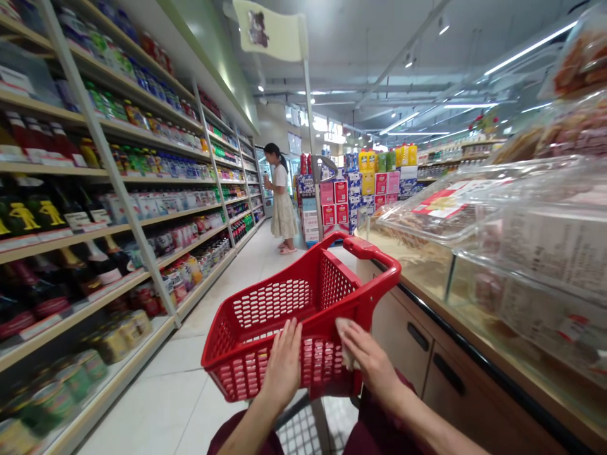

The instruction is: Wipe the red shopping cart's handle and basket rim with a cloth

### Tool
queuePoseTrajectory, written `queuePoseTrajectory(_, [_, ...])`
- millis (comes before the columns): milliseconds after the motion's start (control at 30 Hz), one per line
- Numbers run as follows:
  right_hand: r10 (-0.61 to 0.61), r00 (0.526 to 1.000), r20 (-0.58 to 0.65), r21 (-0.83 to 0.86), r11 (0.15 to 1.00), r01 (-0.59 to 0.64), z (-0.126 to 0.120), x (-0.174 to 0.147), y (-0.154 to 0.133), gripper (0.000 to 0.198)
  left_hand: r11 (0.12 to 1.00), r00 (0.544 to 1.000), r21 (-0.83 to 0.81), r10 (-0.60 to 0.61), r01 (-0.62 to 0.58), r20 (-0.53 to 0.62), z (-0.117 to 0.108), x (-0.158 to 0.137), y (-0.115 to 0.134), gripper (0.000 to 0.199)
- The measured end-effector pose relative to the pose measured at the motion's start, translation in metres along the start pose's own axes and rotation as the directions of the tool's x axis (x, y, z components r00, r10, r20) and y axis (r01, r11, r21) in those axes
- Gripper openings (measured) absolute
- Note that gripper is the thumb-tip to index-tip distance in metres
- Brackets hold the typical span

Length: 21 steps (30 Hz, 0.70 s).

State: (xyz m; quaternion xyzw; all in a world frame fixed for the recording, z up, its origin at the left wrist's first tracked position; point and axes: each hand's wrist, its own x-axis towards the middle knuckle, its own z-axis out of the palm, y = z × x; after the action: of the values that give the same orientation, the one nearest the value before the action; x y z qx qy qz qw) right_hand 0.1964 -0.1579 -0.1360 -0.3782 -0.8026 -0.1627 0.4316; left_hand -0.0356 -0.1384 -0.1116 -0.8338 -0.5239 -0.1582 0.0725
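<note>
A red plastic shopping cart basket with slotted walls stands right in front of me, its handle up at the right. My left hand lies flat against the near side wall, fingers stretched out and together, holding nothing. In my right hand a pale, crumpled cloth is pressed to the same wall, nearer the handle end. Inside, the basket's visible part shows no goods. Below it, part of a metal frame and a lower grid show.
Long shelves of bottles and cans line the left. At right runs a wooden counter with clear plastic food packs. A person stands farther down the aisle, near stacked boxes. White tiled floor lies between.
</note>
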Motion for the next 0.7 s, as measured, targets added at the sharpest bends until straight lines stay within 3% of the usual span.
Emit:
queuePoseTrajectory(100, [0.041, 0.993, -0.112, -0.037, 0.998, -0.046, -0.011, 0.006, 0.010, 0.043, 0.999, 0.999, 0.013, -0.037, 0.037, -0.026, 0.003, 0.001, 0.003, 0.077])
queuePoseTrajectory(233, [-0.021, 0.998, 0.066, 0.000, 1.000, 0.021, -0.009, -0.010, 0.011, 0.041, 0.999, 0.998, 0.034, -0.003, 0.005, -0.068, 0.007, 0.002, 0.002, 0.078])
queuePoseTrajectory(300, [0.003, 0.999, 0.049, -0.001, 1.000, -0.003, -0.013, -0.007, 0.008, 0.042, 0.998, 0.997, 0.052, 0.021, -0.017, -0.078, 0.009, 0.002, 0.000, 0.079])
queuePoseTrajectory(400, [0.082, 0.983, -0.163, -0.079, 0.992, -0.095, -0.040, 0.029, 0.023, 0.045, 0.997, 0.996, 0.072, 0.009, -0.003, -0.086, 0.010, 0.002, 0.000, 0.078])
queuePoseTrajectory(533, [0.191, 0.952, -0.238, -0.282, 0.924, -0.256, -0.081, 0.080, 0.072, 0.044, 0.995, 0.997, 0.104, 0.005, 0.004, -0.082, 0.009, 0.001, 0.003, 0.078])
queuePoseTrajectory(633, [0.230, 0.955, -0.188, -0.362, 0.888, -0.285, -0.073, 0.083, 0.079, 0.042, 0.993, 0.996, 0.122, 0.001, 0.009, -0.087, 0.011, 0.001, 0.004, 0.080])
queuePoseTrajectory(700, [0.127, 0.988, -0.089, -0.345, 0.926, -0.150, -0.051, 0.075, 0.061, 0.038, 0.991, 0.995, 0.130, -0.011, 0.024, -0.099, 0.012, 0.001, 0.003, 0.081])
